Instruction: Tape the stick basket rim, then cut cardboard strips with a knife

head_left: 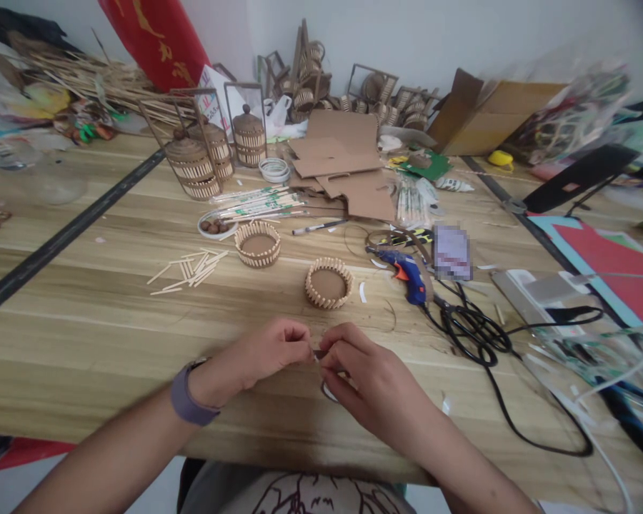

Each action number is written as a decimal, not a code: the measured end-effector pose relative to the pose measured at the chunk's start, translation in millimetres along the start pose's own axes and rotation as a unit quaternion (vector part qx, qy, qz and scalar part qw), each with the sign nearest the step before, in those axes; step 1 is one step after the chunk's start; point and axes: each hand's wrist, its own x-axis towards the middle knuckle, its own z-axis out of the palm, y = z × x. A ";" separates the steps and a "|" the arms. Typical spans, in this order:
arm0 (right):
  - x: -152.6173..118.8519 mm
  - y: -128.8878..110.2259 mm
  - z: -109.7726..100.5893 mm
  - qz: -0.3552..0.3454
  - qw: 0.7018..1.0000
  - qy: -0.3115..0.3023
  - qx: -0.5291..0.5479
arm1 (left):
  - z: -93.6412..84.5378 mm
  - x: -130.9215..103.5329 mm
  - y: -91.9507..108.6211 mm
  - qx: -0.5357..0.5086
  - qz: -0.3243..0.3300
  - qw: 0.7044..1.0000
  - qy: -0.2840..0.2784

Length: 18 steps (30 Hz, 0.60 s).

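Note:
My left hand (278,350), with a purple band on the wrist, is closed in a pinch near the table's front edge. Facing it, my right hand (361,368) pinches too, and the fingertips of both nearly meet. Between them shows a sliver of something small and dark, too little to name. Under my right fingers a white curved edge (329,392) peeks out, mostly hidden. Just beyond the hands stands a round basket of short sticks on a brown base (328,284). A second such basket (258,245) sits farther back to the left.
Loose sticks (190,271) lie at left, near a dish of brown balls (217,226). To the right are a blue glue gun (410,275), its coiled black cable (476,335) and a power strip (536,296). Cardboard sheets (343,146) and finished lidded baskets (193,164) stand behind.

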 end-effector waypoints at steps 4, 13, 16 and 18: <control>-2.3 -1.2 -4.9 -0.007 1.000 -0.014 -0.026 | 1.8 -0.2 0.4 -0.013 -0.013 1.000 -0.006; -4.1 -1.1 -10.0 -0.023 0.997 -0.033 -0.063 | 4.4 -2.7 1.1 0.008 -0.008 1.000 -0.009; -3.5 -0.9 -11.7 -0.025 0.998 -0.033 -0.051 | 5.1 -3.1 1.7 0.015 -0.004 1.000 -0.011; -3.3 -0.7 -12.5 -0.025 0.998 -0.034 -0.048 | 5.3 -2.6 1.0 0.023 -0.009 1.000 -0.007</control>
